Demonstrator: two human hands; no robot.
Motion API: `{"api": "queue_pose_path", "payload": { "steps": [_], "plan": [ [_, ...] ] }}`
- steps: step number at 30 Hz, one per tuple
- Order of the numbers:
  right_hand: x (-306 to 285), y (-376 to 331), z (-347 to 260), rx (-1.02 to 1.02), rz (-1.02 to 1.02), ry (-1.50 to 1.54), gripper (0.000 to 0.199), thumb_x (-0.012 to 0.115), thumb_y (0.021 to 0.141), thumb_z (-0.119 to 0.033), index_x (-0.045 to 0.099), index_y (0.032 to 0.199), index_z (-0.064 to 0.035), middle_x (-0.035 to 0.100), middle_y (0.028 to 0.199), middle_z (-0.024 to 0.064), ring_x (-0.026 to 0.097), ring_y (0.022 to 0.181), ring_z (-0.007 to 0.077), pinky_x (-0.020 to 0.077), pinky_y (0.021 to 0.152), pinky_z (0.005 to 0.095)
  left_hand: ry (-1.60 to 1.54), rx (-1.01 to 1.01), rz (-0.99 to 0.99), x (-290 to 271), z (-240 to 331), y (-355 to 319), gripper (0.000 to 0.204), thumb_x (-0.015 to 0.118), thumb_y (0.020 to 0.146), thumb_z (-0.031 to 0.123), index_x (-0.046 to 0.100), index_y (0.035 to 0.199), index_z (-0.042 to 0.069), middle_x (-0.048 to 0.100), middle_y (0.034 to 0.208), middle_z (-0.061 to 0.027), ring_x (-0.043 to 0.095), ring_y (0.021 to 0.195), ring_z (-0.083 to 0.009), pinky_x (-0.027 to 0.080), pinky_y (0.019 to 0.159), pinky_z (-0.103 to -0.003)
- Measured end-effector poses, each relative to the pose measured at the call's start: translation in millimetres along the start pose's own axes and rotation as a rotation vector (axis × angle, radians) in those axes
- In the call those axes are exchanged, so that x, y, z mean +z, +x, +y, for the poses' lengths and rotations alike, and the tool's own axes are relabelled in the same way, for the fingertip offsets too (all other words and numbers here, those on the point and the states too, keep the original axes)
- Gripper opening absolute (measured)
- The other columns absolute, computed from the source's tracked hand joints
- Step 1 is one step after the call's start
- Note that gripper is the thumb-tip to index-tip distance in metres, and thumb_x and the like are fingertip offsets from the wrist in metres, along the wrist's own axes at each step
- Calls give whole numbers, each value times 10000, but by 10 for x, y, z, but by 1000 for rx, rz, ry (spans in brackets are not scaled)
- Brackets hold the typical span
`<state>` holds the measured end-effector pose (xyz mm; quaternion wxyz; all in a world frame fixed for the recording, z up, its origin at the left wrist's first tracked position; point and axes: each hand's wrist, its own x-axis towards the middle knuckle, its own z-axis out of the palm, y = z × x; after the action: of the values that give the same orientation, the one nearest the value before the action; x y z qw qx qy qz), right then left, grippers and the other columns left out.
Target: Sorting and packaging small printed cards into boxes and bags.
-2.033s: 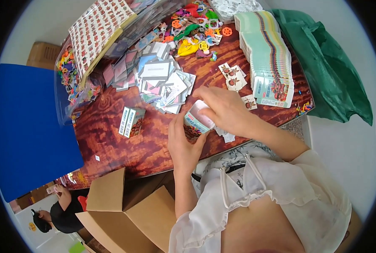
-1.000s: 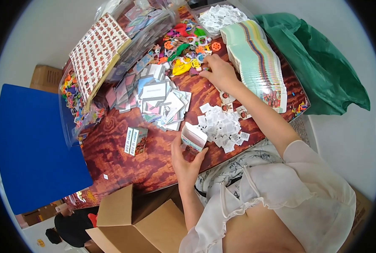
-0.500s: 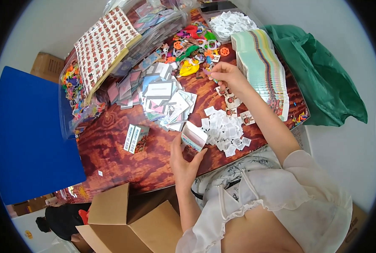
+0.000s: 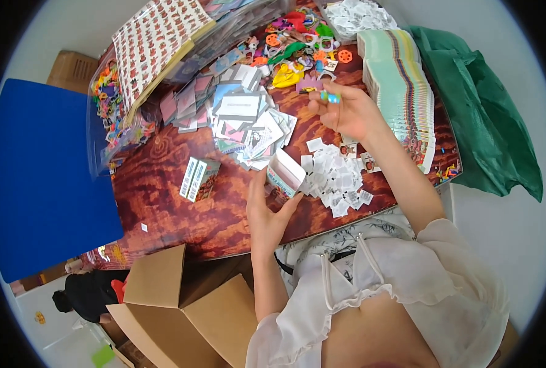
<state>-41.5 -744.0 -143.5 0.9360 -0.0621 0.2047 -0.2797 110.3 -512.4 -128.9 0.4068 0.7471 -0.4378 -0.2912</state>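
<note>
The left hand (image 4: 267, 214) grasps one open carton (image 4: 285, 175), just left of one heap of white slips (image 4: 336, 180) — the right hand (image 4: 349, 113) holds one small blue-green trinket (image 4: 330, 97) — while two more cartons (image 4: 200, 180) sit together farther left.

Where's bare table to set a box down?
Bare table lies between the clear tub and paired boxes, and between those boxes and the left hand. Crowded: cards and toys behind; slips and the long stack rightward.
</note>
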Motion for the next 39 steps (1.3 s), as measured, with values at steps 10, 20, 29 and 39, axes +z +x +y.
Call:
{"api": "queue_pose_path", "payload": {
  "steps": [10, 20, 29, 39],
  "plan": [
    [405, -544, 445, -518, -394, -1559, 22, 687, 831, -55, 675, 846, -43, 601, 849, 42, 602, 749, 179, 461, 668, 347, 17, -11, 38, -7, 47, -39, 685, 838, 696, 109, 510, 1285, -12, 584, 1150, -176, 588, 1059, -323, 477, 912, -397],
    [580, -739, 763, -734, -603, -2275, 149, 663, 710, -93, 655, 852, -47, 519, 910, 79, 626, 791, 238, 503, 609, 378, 22, 23, 23, -71, 120, -124, 651, 827, 666, 59, 537, 1247, 25, 600, 1133, -163, 606, 1031, -325, 486, 893, -395],
    [659, -726, 635, -419, -553, -1841, 208, 612, 835, -49, 622, 1042, -68, 566, 1015, 101, 618, 934, 312, 493, 758, 423, -67, -24, 35, -97, 37, -179, 682, 819, 670, 41, 520, 1283, 38, 594, 1142, -145, 601, 1051, -303, 482, 917, -393],
    [726, -717, 996, -575, -374, -1945, 319, 626, 800, -23, 586, 1116, -35, 595, 1018, 131, 601, 980, 321, 498, 813, 406, -76, -13, 63, -40, 14, -213, 696, 809, 675, 37, 502, 1299, 30, 569, 1179, -156, 581, 1089, -308, 470, 932, -388]
  ]
}}
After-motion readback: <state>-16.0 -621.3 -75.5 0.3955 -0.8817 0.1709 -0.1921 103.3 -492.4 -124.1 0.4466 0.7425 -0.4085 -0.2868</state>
